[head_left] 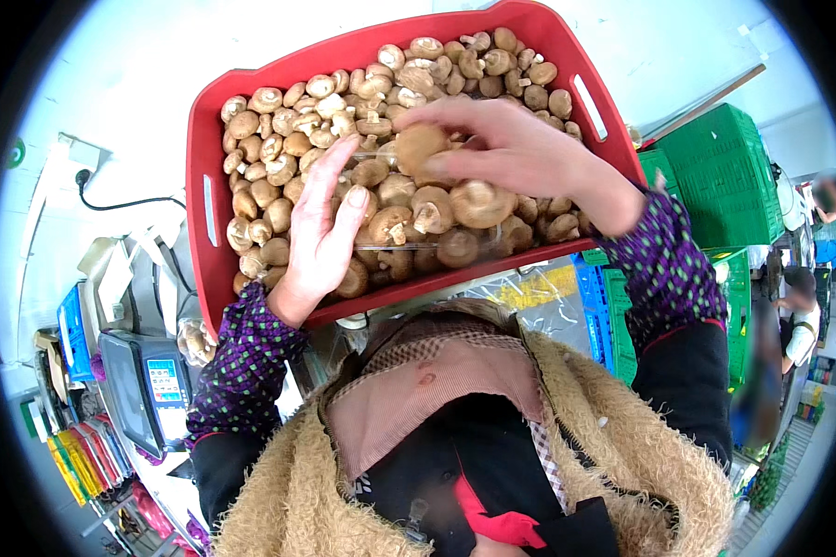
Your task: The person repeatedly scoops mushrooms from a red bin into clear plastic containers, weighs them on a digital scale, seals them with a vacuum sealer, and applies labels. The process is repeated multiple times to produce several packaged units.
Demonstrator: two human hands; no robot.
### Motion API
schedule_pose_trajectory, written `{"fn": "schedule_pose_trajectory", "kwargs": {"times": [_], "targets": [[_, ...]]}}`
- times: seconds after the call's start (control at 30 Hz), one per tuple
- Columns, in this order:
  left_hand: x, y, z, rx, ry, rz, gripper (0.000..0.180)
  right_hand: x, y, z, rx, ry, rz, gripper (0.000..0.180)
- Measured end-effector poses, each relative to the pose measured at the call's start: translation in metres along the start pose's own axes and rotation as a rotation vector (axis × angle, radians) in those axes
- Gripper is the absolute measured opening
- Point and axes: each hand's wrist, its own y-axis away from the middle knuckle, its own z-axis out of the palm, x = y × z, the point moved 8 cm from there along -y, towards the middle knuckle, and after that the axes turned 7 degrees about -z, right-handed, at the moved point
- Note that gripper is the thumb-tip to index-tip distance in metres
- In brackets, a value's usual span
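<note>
In the head view, at the upper centre of the frame, the right hand (pixel 522 148) is gripping a shiitake mushroom (pixel 420 148) between fingers and thumb; the left hand (pixel 318 237) is lying open beside what is looking like a clear plastic tray (pixel 395 247), contact being hard to tell; both are reaching over a red crate (pixel 206 139) that is holding loose shiitakes (pixel 280 169); green crates (pixel 720 176) are standing at the right.

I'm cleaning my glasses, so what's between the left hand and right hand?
The head view shows brown mushrooms between the left hand and right hand, with a clear plastic edge visible among them.
</note>
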Motion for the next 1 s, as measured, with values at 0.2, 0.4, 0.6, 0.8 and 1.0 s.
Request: {"fn": "schedule_pose_trajectory", "kwargs": {"times": [0.2, 0.4, 0.6, 0.8, 1.0], "targets": [[0.002, 0.004, 0.012, 0.010, -0.173, 0.078, 0.044, 0.014, -0.009, -0.004, 0.037, 0.109, 0.140, 0.045], [-0.009, -0.010, 0.021, 0.007, 0.001, -0.076, 0.043, 0.016, 0.032, -0.026, 0.447, 0.581, -0.046, 0.028], [-0.006, -0.007, 0.016, 0.040, 0.056, -0.002, 0.031, 0.017, 0.060, -0.003, 0.407, 0.385, -0.147, 0.026], [0.006, -0.011, 0.008, 0.138, -0.276, -0.010, 0.045, 0.042, 0.077, -0.018, 0.537, 0.365, 0.170, 0.047], [-0.001, -0.012, 0.003, -0.102, -0.504, -0.369, 0.061, 0.053, 0.076, 0.001, 0.348, 0.291, 0.429, 0.055]]}}
